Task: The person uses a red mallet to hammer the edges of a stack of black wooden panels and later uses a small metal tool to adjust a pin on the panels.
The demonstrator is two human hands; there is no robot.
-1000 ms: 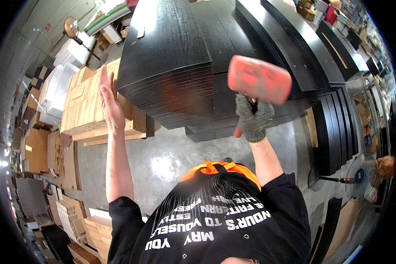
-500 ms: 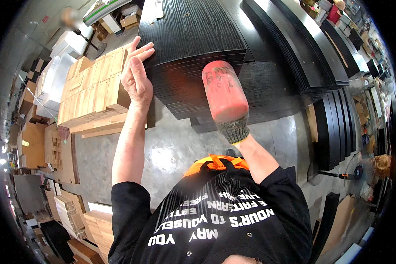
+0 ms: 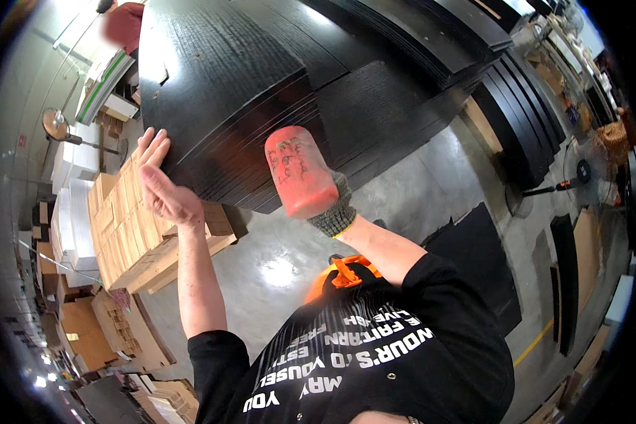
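My right hand (image 3: 336, 205), in a dark knitted glove, is closed behind a red mallet (image 3: 300, 173). The mallet's thick cylindrical head bears dark handwriting and hides most of the fingers; its handle is out of sight. It is just in front of the near end of a stack of black wood-grain panels (image 3: 226, 67); whether they touch I cannot tell. My bare left hand (image 3: 168, 191) is open at the stack's left near corner, with fingers stretched along its side and thumb apart. A small pale piece (image 3: 163, 76) lies on the top panel.
Light wooden blocks (image 3: 124, 233) are piled left of the stack. More black panels (image 3: 403, 39) lie to the right, and others (image 3: 519, 113) stand beyond. A fan (image 3: 579, 173) stands at the right. At the far left is another person in a red top (image 3: 126, 27).
My view has turned, so the stack sits further left and shows more of its right side. The mallet has shifted left in the picture. The left hand stays at the stack's corner.
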